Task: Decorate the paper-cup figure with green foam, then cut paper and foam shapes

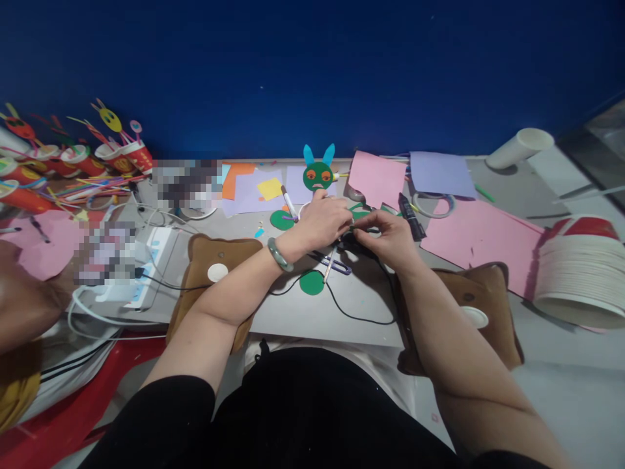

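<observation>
My left hand [328,220], with a bangle at the wrist, is closed with its fingertips pressed together. Close beside it, my right hand [388,236] pinches with thumb and index finger. Whatever lies between the fingertips is small and mostly hidden; bits of green show there. Below the hands rest a green paper disc [311,283] and a purple loop handle [342,266], perhaps of scissors. Another green disc [281,220] lies left of my left hand. Behind stands a green paper face [317,176] with blue ears. A thick black marker [413,219] is near my right hand.
Brown cushions [466,299] flank the work spot, and a black cable [364,320] runs across the table. A power strip [152,267] and red cups [134,158] with paper figures are left. At right are pink paper [483,241] and stacked paper cups or bowls [581,280]. A person's arm [29,293] reaches in.
</observation>
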{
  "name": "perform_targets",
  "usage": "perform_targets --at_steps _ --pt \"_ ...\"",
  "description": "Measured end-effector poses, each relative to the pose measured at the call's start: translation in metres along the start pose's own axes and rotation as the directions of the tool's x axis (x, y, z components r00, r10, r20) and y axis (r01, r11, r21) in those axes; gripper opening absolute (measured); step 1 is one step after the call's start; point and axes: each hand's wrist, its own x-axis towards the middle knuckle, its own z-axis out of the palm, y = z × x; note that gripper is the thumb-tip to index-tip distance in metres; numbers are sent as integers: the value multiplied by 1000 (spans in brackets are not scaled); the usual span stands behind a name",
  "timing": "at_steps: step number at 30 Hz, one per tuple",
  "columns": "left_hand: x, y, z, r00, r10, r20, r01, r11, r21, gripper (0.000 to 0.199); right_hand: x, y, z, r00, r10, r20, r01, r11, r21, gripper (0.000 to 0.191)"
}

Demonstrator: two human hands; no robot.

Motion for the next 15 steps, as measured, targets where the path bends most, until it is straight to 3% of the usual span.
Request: perform_targets --at_steps 15 --pt "-1 6 1 1000 10 -9 -10 1000 28 30 1 11 6 996 -84 -38 89 978 188 30"
